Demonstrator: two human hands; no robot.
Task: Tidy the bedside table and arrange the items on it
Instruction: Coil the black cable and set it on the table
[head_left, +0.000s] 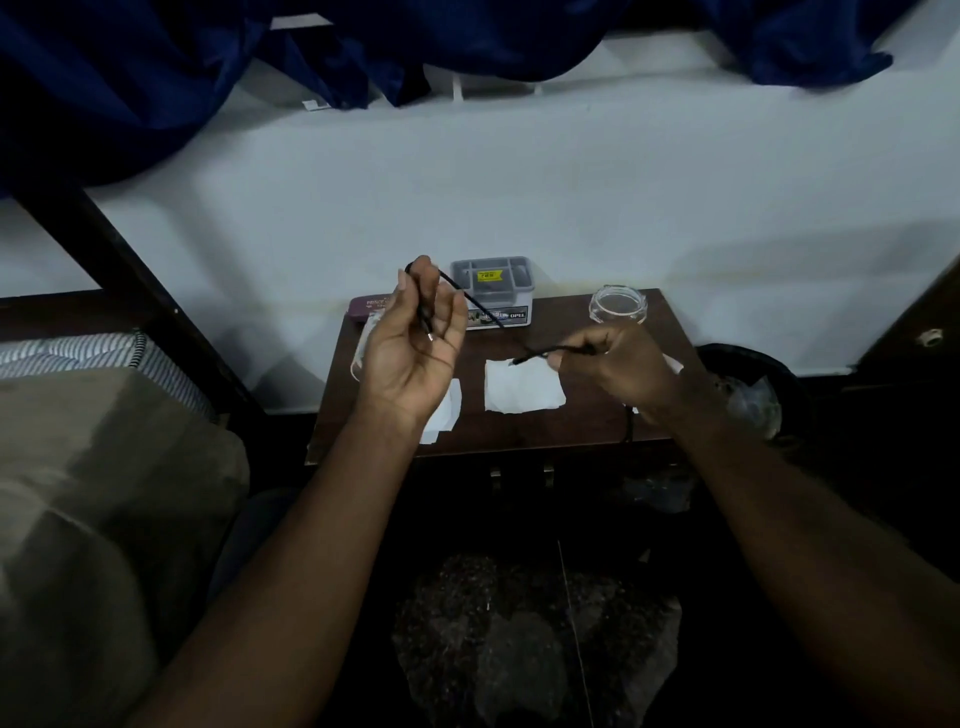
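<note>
Both hands hover above the dark wooden worktop (571, 426); the left hand (413, 345), palm up, and the right hand (618, 364), knuckles up, each pinch a thin black cable (480, 306) strung between them.

Views: one only — a head-worn wide-angle camera, so no second view shares the scene.
Position: above and in front of the bedside table (587, 415), at the person's head.
Facing: forward and steeply down, toward the white wall (467, 197) at 12 o'clock.
Nearness: close — both forearms enter from 6 o'clock and fill the lower half, left hand (410, 353) and right hand (618, 369) just below centre.
Edges: bed (78, 467) at 9 o'clock, blue curtain (130, 67) across 11 to 1 o'clock, dark floor (519, 649) at 6 o'clock.
Distortion: straight lines bow toward the borders.
</note>
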